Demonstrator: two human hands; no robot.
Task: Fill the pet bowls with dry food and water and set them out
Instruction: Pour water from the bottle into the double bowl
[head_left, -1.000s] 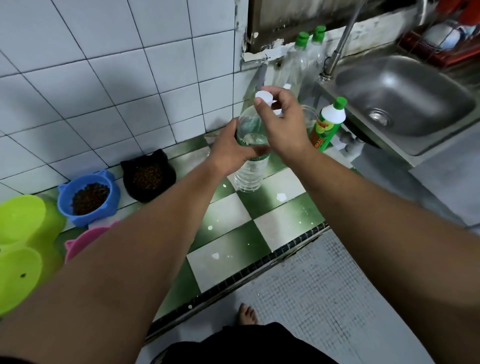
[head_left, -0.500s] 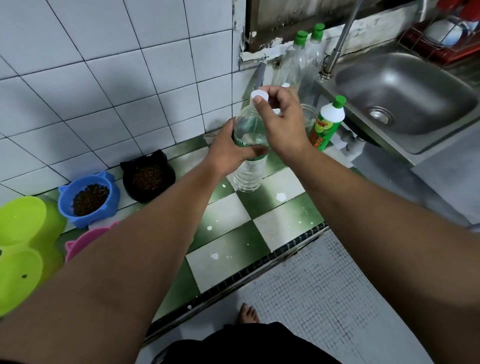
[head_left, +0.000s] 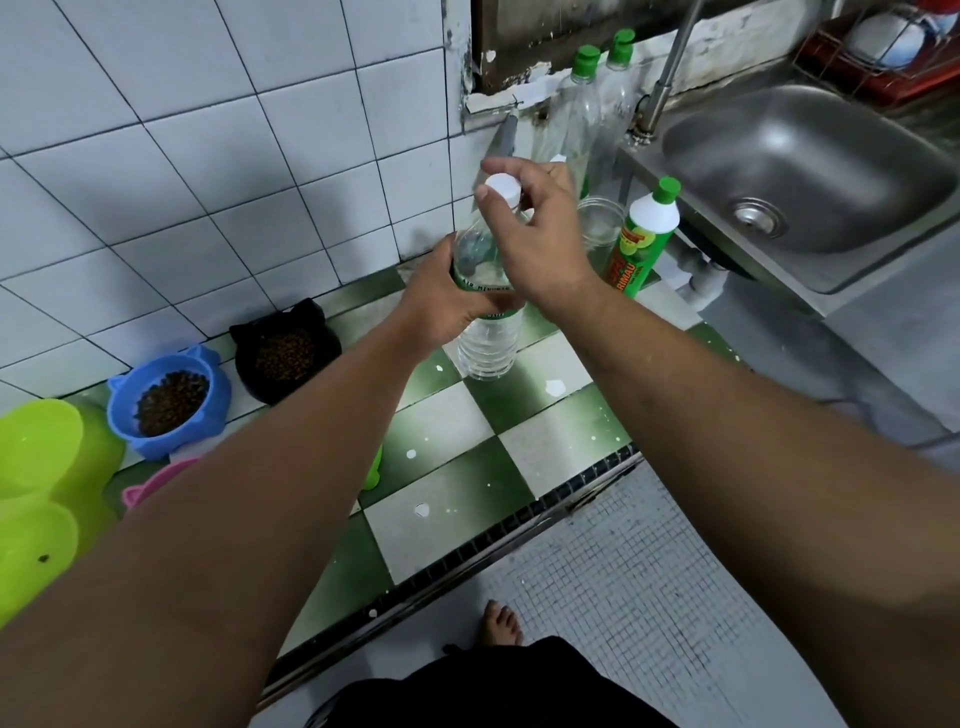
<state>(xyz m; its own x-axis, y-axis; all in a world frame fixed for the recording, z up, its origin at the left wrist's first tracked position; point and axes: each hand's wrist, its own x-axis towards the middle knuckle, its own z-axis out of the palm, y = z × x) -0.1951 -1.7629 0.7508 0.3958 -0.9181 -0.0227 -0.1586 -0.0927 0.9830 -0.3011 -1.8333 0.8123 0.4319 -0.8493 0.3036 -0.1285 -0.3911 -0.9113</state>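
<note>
A clear water bottle (head_left: 488, 343) with a white cap (head_left: 503, 188) stands upright on the green-and-white checked ledge (head_left: 457, 467). My left hand (head_left: 441, 306) grips its labelled middle. My right hand (head_left: 530, 234) pinches the cap from above with thumb and fingers. Against the tiled wall sit a black cat-eared bowl (head_left: 284, 353) and a blue cat-eared bowl (head_left: 169, 400), both holding dry kibble. A pink bowl (head_left: 150, 486) shows partly from under my left arm. A lime-green double bowl (head_left: 41, 483) with nothing in it lies at the far left.
A steel sink (head_left: 800, 171) with a tap is at the upper right. A green-capped cleaner bottle (head_left: 641, 244), a clear cup (head_left: 600, 223) and two tall green-capped bottles (head_left: 582, 104) stand by the sink. A red dish rack (head_left: 883, 52) is at the far corner. A bare foot (head_left: 501, 623) stands on the mosaic floor.
My right hand's fingers have shifted a little around the white cap. The bottle and my left hand stay in place.
</note>
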